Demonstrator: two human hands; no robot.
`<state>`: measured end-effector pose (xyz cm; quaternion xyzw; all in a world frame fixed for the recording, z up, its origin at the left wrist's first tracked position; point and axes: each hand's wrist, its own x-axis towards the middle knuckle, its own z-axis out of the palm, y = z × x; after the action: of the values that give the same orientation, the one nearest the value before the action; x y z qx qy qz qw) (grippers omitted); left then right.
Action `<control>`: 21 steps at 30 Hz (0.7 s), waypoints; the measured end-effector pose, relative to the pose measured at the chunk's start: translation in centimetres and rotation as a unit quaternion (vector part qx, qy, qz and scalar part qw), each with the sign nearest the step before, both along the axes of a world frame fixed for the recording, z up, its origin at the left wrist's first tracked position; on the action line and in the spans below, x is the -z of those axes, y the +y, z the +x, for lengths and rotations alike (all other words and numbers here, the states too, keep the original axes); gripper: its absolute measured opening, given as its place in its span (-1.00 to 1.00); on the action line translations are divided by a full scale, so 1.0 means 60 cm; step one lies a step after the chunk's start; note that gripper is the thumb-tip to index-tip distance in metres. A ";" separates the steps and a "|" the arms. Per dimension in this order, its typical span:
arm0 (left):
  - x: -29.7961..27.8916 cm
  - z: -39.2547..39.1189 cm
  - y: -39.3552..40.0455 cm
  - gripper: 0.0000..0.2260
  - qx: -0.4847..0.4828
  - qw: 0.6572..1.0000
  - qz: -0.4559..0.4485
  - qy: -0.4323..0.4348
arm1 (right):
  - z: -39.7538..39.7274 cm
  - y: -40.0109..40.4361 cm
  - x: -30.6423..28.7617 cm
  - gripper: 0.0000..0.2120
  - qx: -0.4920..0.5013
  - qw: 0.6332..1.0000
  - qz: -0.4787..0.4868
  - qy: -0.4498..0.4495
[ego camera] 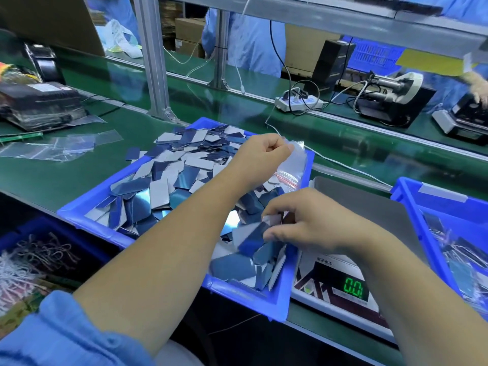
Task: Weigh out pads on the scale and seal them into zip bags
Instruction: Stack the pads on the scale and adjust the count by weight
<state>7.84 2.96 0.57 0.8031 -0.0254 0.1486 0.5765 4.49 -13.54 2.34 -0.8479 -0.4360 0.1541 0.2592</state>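
A blue tray [87, 215] in the middle of the bench holds a heap of blue and grey pads [169, 180]. Above its far right corner my left hand [260, 157] pinches a clear zip bag [293, 167] with a red seal strip, which hangs down. My right hand [303, 220] is over the tray's near right part and grips a few pads [253, 233] between thumb and fingers. Right of the tray stands the scale [340, 286]; its grey pan [369, 207] is bare and the green display reads 0.0.
A second blue bin [412, 188] with filled bags stands at the far right. Spare clear bags [55, 149] lie on the green mat at left. A power strip [298, 103] and cables lie behind the tray. People in blue coats work across the bench.
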 end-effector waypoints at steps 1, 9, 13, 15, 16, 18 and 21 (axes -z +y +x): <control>-0.001 0.001 0.001 -0.70 -0.001 1.000 -0.019 -0.004 | 0.004 -0.002 0.002 -0.76 0.025 0.999 0.033 0.016; -0.019 -0.005 0.010 -0.71 0.057 0.978 -0.177 0.095 | 0.037 -0.017 0.014 -0.94 0.213 0.908 0.292 0.213; -0.016 -0.014 0.003 -0.66 0.153 0.953 -0.188 0.180 | 0.048 -0.025 0.016 -0.93 0.248 0.897 0.307 0.199; -0.012 -0.015 -0.001 -0.74 0.195 0.949 -0.173 0.176 | 0.054 -0.040 0.013 -0.91 0.270 0.885 0.323 0.198; -0.010 -0.016 -0.001 -0.78 0.212 0.948 -0.163 0.173 | 0.056 -0.050 0.010 -0.91 0.284 0.883 0.322 0.191; -0.008 -0.018 -0.003 -0.84 0.222 0.949 -0.146 0.169 | 0.064 -0.080 0.002 -0.89 0.307 0.888 0.303 0.157; -0.001 -0.015 -0.005 -0.93 0.147 0.980 -0.045 0.126 | 0.078 -0.134 -0.009 -0.96 0.324 0.905 0.240 0.134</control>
<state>6.95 2.66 0.64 0.7763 -0.0642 -0.0392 0.6259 9.15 -21.58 2.90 -0.8260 -0.1217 0.0647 0.5465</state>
